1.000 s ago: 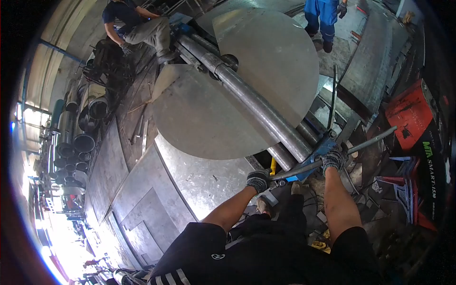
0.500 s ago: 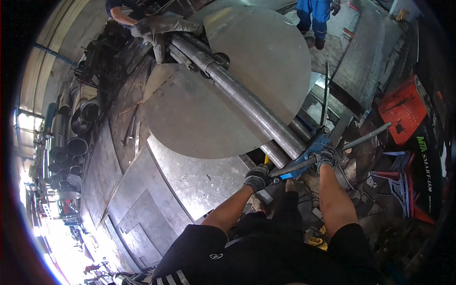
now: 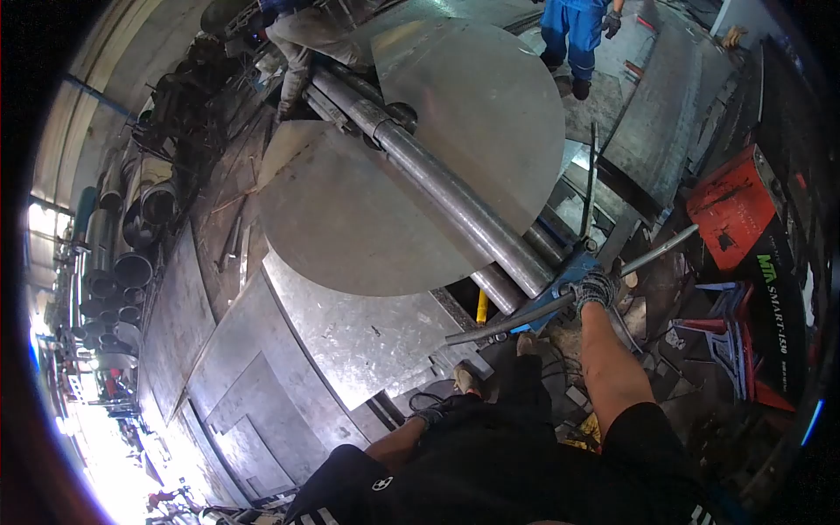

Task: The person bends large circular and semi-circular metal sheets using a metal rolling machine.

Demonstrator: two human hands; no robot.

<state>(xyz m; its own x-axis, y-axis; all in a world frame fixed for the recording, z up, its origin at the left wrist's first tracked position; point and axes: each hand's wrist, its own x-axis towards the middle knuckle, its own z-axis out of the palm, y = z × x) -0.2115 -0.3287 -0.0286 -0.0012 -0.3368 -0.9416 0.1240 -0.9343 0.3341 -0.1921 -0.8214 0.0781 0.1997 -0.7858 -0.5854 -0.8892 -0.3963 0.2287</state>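
My right hand (image 3: 595, 290), in a dark patterned glove, is wrapped round a long metal bar (image 3: 656, 251) beside the blue end housing (image 3: 573, 271) of a rolling machine. My left hand (image 3: 430, 413), gloved too, is off the bar and low near my body; its fingers are hidden. The bar's left end lies free above my shoes. Long steel rollers (image 3: 464, 206) run diagonally away from me, with a large round metal sheet (image 3: 350, 210) around them. A yellow part (image 3: 482, 306) shows beneath the rollers.
Flat metal sheets (image 3: 254, 394) lie at the left, with stacked pipes (image 3: 131, 267) beyond. One person (image 3: 302, 39) stands at the rollers' far end, another in blue trousers (image 3: 573, 39) behind the sheet. A red and black machine (image 3: 735, 210) stands right; scraps (image 3: 682, 376) litter the floor.
My left hand has let go of the bar and dropped back toward my body. The bar has shifted slightly left and down. The far person's hands have left the rollers' end.
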